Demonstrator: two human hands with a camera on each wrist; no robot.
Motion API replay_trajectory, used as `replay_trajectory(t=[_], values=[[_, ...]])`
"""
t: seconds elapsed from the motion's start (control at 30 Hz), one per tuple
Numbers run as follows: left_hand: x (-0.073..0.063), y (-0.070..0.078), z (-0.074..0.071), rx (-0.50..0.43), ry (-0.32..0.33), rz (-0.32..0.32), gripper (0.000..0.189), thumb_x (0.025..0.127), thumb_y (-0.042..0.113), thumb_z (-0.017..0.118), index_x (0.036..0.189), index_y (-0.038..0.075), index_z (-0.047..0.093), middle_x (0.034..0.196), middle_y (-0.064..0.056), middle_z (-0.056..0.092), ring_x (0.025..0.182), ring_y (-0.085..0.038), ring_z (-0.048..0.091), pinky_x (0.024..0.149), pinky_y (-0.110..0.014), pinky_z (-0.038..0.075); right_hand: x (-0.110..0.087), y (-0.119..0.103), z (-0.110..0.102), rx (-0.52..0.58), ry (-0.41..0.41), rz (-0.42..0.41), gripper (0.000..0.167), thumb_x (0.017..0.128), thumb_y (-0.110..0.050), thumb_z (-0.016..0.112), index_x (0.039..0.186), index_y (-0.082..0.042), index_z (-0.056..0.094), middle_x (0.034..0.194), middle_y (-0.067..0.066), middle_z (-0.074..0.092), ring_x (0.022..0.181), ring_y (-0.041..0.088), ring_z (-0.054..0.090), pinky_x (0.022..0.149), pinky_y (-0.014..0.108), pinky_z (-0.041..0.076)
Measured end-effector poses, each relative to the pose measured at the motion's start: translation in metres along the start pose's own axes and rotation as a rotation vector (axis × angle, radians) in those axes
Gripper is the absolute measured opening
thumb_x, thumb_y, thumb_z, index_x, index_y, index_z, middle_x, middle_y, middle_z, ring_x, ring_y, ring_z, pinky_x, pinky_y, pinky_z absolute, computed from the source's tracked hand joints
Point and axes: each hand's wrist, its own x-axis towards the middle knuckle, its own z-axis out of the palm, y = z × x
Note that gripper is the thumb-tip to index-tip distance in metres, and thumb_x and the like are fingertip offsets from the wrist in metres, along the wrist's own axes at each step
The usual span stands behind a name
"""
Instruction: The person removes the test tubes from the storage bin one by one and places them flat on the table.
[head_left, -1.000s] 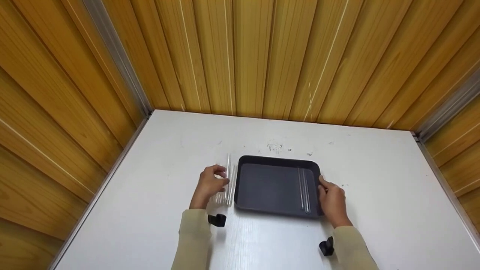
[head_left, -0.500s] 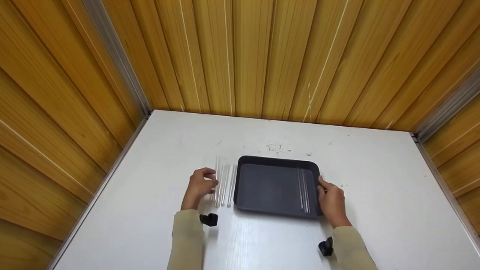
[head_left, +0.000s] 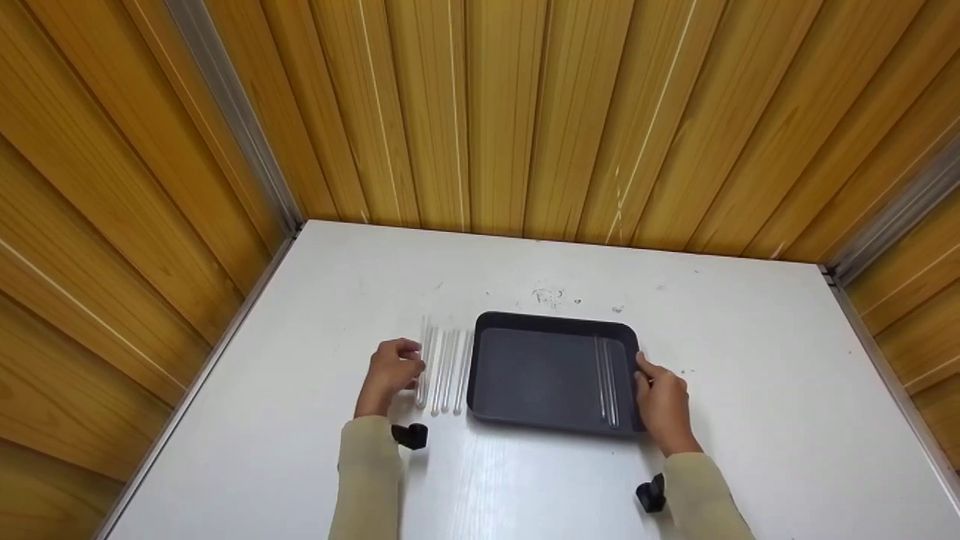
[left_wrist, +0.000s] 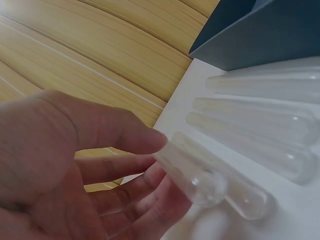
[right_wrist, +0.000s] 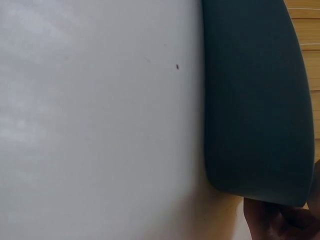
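In the head view my left hand [head_left: 390, 369] is at the left end of a row of clear glass test tubes [head_left: 447, 375] lying on the white table. Its thumb and fingers pinch one test tube [left_wrist: 192, 180], rounded end out, seen close in the left wrist view beside another lying tube. Right of the row stands a dark grey rectangular tray [head_left: 536, 375]. A few clear tubes [head_left: 609, 386] lie lengthwise along the tray's right side. My right hand [head_left: 665, 403] grips the tray's right wall; in the right wrist view its fingers are mostly hidden under the tray corner.
Wood-patterned panels [head_left: 495, 112] rise behind the white table [head_left: 750, 352] and along both sides, with metal posts in the corners. Dark specks mark the table behind the tray. Black wrist cameras [head_left: 410, 436] sit at both cuffs.
My left hand has moved left, away from the tray, with a tube between its fingers, so more of the lying tubes show. My right hand and the tray stay in place.
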Motion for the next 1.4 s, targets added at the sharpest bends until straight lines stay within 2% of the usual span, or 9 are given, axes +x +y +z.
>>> replay_trajectory(t=[0.13, 0.3, 0.47, 0.7, 0.83, 1.07, 1.27, 1.4], values=[[0.002, -0.002, -0.002, 0.026, 0.002, -0.007, 0.042, 0.082, 0.002, 0.058, 0.124, 0.000, 0.059, 0.110, -0.015, 0.059, 0.086, -0.022, 0.060, 0.070, -0.031, 0.056, 0.000, 0.000, 0.001, -0.009, 0.029, -0.022, 0.037, 0.094, 0.000, 0.055, 0.131, 0.000, 0.056, 0.121, 0.027, 0.063, 0.093, 0.031, 0.065, 0.074, 0.036, 0.051], [0.004, -0.005, -0.002, 0.097, 0.020, -0.007, 0.039, 0.083, 0.002, 0.060, 0.122, 0.002, 0.060, 0.109, -0.014, 0.060, 0.085, -0.020, 0.059, 0.066, -0.027, 0.053, 0.000, 0.001, 0.002, -0.013, 0.036, -0.020, 0.037, 0.094, 0.000, 0.055, 0.131, 0.000, 0.056, 0.119, 0.028, 0.064, 0.091, 0.031, 0.065, 0.072, 0.034, 0.050], [0.007, -0.007, -0.001, 0.199, 0.054, 0.014, 0.037, 0.084, 0.004, 0.061, 0.121, 0.002, 0.062, 0.107, -0.013, 0.061, 0.082, -0.019, 0.058, 0.064, -0.025, 0.049, 0.000, 0.001, 0.002, -0.012, 0.012, -0.004, 0.038, 0.095, -0.002, 0.053, 0.133, -0.001, 0.054, 0.124, 0.027, 0.061, 0.095, 0.032, 0.065, 0.077, 0.039, 0.051], [0.006, -0.006, 0.000, 0.293, 0.067, 0.016, 0.038, 0.084, 0.007, 0.062, 0.122, 0.002, 0.061, 0.112, -0.015, 0.061, 0.092, -0.024, 0.056, 0.075, -0.034, 0.048, 0.001, 0.001, 0.002, 0.006, -0.002, -0.007, 0.038, 0.096, -0.002, 0.052, 0.135, -0.001, 0.053, 0.128, 0.027, 0.059, 0.102, 0.033, 0.064, 0.083, 0.043, 0.051], [0.007, -0.007, 0.001, 0.296, 0.068, 0.015, 0.038, 0.083, 0.008, 0.063, 0.121, 0.002, 0.062, 0.111, -0.015, 0.062, 0.094, -0.025, 0.056, 0.080, -0.037, 0.048, 0.000, 0.001, 0.002, 0.001, 0.002, -0.002, 0.038, 0.096, -0.003, 0.052, 0.134, -0.001, 0.053, 0.128, 0.026, 0.059, 0.101, 0.033, 0.064, 0.082, 0.043, 0.050], [0.005, -0.011, -0.002, 0.239, 0.053, 0.028, 0.033, 0.086, 0.008, 0.061, 0.118, 0.002, 0.063, 0.109, -0.014, 0.063, 0.088, -0.022, 0.059, 0.070, -0.030, 0.050, 0.001, 0.000, 0.002, -0.011, -0.002, -0.009, 0.038, 0.096, -0.001, 0.052, 0.135, 0.000, 0.052, 0.127, 0.026, 0.059, 0.101, 0.034, 0.065, 0.080, 0.042, 0.051], [0.003, -0.010, -0.006, 0.187, 0.050, 0.024, 0.034, 0.086, 0.007, 0.060, 0.119, 0.001, 0.062, 0.108, -0.013, 0.062, 0.086, -0.021, 0.060, 0.068, -0.028, 0.052, 0.001, 0.000, 0.002, -0.009, -0.004, -0.007, 0.038, 0.096, -0.001, 0.052, 0.134, 0.000, 0.052, 0.127, 0.026, 0.059, 0.102, 0.035, 0.065, 0.080, 0.042, 0.052], [0.003, -0.007, -0.007, 0.187, 0.063, 0.032, 0.035, 0.085, 0.007, 0.060, 0.119, 0.000, 0.062, 0.106, -0.014, 0.062, 0.084, -0.021, 0.061, 0.068, -0.028, 0.053, 0.001, 0.001, 0.002, -0.002, -0.010, -0.001, 0.039, 0.096, -0.002, 0.052, 0.135, -0.001, 0.052, 0.128, 0.026, 0.059, 0.101, 0.034, 0.065, 0.080, 0.041, 0.051]])
